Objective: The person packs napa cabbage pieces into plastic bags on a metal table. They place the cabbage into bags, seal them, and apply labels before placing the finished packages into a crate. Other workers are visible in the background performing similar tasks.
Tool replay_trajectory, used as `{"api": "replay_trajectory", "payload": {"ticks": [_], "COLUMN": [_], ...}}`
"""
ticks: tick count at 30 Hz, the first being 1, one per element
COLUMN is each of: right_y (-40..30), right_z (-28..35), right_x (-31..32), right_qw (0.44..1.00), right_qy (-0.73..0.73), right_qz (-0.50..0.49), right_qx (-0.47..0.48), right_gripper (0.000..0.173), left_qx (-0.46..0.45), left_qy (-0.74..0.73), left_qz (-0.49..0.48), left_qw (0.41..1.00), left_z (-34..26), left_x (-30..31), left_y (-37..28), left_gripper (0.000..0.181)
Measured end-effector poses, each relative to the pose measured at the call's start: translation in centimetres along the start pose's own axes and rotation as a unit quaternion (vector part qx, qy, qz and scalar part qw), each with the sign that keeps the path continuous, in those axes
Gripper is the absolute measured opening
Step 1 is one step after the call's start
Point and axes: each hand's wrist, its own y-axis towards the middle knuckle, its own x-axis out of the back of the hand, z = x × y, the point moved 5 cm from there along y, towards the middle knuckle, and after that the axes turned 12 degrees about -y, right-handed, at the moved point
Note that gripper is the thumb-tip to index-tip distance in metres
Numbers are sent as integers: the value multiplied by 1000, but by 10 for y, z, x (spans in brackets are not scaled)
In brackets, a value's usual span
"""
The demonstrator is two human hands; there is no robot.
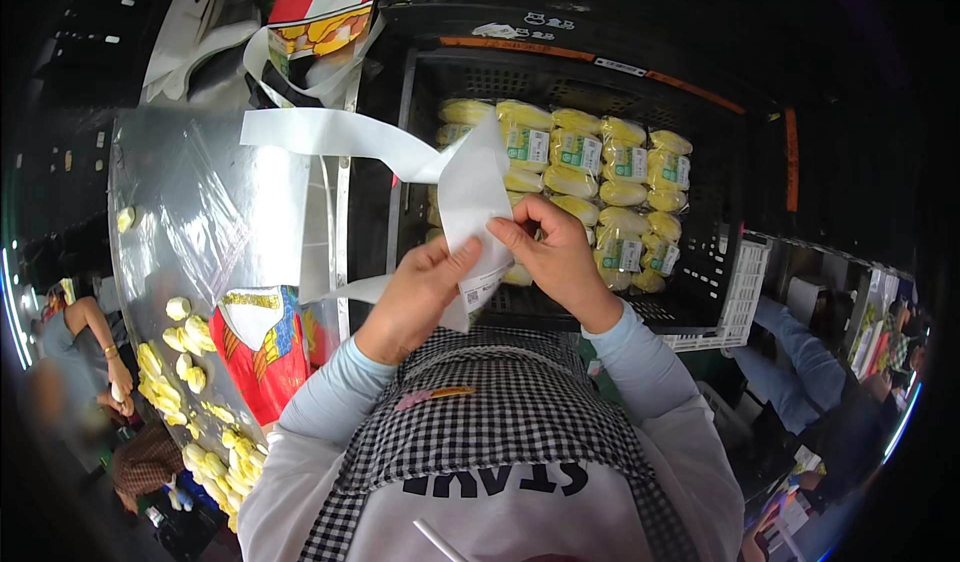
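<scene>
My left hand (420, 292) pinches a long white paper strip (474, 187) between thumb and fingers. On the strip's other edge, my right hand (555, 250) grips with thumb and bent forefinger. A printed label (481, 289) with a code shows on the strip beside my left thumb. One loose end of the paper curls to the left, over the crate's side. Beneath both hands stands a black plastic crate (705, 262) with wrapped packs of pale yellow baby cabbage (576, 151) in rows, several bearing labels. The strip and my hands hide part of the packs.
Left of the crate is a metal worktable (150, 262) with plastic film (195, 217), loose cabbage hearts (161, 385) and a red printed bag (259, 344). More black crates (832, 157) rise behind and to the right. Co-workers (82, 359) are at the left and right edges.
</scene>
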Motion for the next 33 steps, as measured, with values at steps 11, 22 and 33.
{"api": "replay_trajectory", "payload": {"ticks": [11, 22, 33], "right_y": [-43, -45, -3], "right_z": [25, 27, -175], "right_x": [-27, -38, -121], "right_qw": [868, 896, 865], "right_qy": [-320, -139, 261], "right_qz": [76, 113, 27], "right_qx": [372, 406, -428], "right_gripper": [17, 18, 16], "left_qx": [16, -151, -420], "left_qy": [-48, 32, -171], "left_qz": [-125, -253, -109], "left_qw": [991, 955, 885], "left_z": [50, -19, -204], "left_x": [43, 115, 194], "left_y": [-16, -49, -96], "left_gripper": [26, 34, 29]}}
